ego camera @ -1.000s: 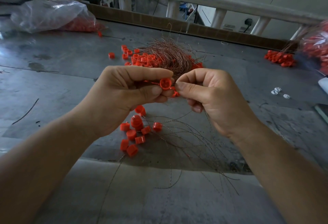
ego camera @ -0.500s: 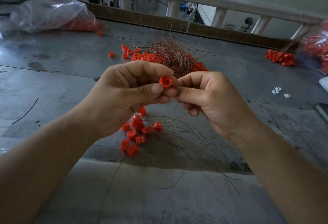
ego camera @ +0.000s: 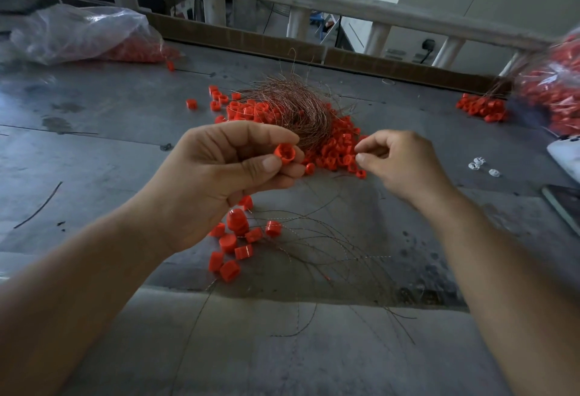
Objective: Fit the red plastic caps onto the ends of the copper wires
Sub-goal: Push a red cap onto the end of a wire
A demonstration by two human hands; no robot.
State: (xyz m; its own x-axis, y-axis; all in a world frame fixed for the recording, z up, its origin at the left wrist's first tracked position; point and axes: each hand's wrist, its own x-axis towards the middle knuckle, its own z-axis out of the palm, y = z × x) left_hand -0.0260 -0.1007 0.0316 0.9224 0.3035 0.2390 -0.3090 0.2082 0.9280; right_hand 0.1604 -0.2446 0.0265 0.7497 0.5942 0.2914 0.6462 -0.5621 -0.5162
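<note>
Fingers (ego camera: 266, 164) of the left hand (ego camera: 213, 182) pinch one red cap (ego camera: 285, 154) between thumb and forefinger, its open mouth turned up and to the right. The right hand (ego camera: 401, 166) hangs just right of it and apart from it, its fingers curled and thumb and forefinger tips pressed together. Whether a wire lies between those tips cannot be told; any strand there is too fine to see.

The step in hand looks like threading a wire end into the held cap. To do it well, the left hand should keep the cap steady with its mouth facing the right hand. The right should grip the wire close to its tip, so the thin strand does not bend, and push it straight along the cap's axis until it seats.

Beyond the hands, a tangle (ego camera: 295, 106) of copper wire sits on a spread of loose caps (ego camera: 339, 150) on the tabletop (ego camera: 110, 150). Nearer, below the left hand, a small cluster (ego camera: 235, 238) of caps lies with thin wires (ego camera: 329, 248) trailing to the right, probably finished pieces. A clear bag (ego camera: 81, 34) holding more red pieces lies far left, and another (ego camera: 552, 94) sits at the right edge.
</note>
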